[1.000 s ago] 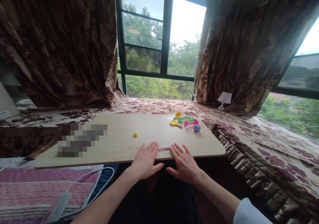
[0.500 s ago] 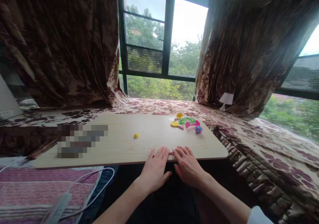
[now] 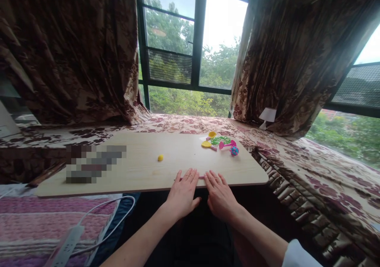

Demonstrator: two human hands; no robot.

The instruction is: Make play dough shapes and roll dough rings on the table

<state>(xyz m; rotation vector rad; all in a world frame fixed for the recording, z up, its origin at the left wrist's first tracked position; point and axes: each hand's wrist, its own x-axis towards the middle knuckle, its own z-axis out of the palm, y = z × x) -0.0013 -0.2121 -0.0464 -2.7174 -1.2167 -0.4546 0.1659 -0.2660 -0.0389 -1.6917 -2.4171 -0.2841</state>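
My left hand point(image 3: 184, 189) lies flat at the table's front edge, with its fingers stretched forward over a thin pink strip, perhaps modelling clay. Beside it, my right hand point(image 3: 219, 191) also presses flat with fingers extended. Between the two hands a short length of the pink strip point(image 3: 201, 177) shows; most of it is hidden under the fingers. Farther in on the light wooden table point(image 3: 136, 176) sits a small yellow lump point(image 3: 160, 157), away from both hands.
Toward the table's back right lie yellow-headed pieces with pink handles point(image 3: 207, 144), green strands point(image 3: 221, 140), a pink dumbbell-shaped piece point(image 3: 227, 144) and a blue-and-pink knobbly ball point(image 3: 234, 151). A blurred-out patch point(image 3: 95, 164) covers the left. A white power strip point(image 3: 67, 245) lies lower left.
Both hands have slid slightly forward over the pink strip, and more of it shows at the left hand's outer side. The view has shifted a little.
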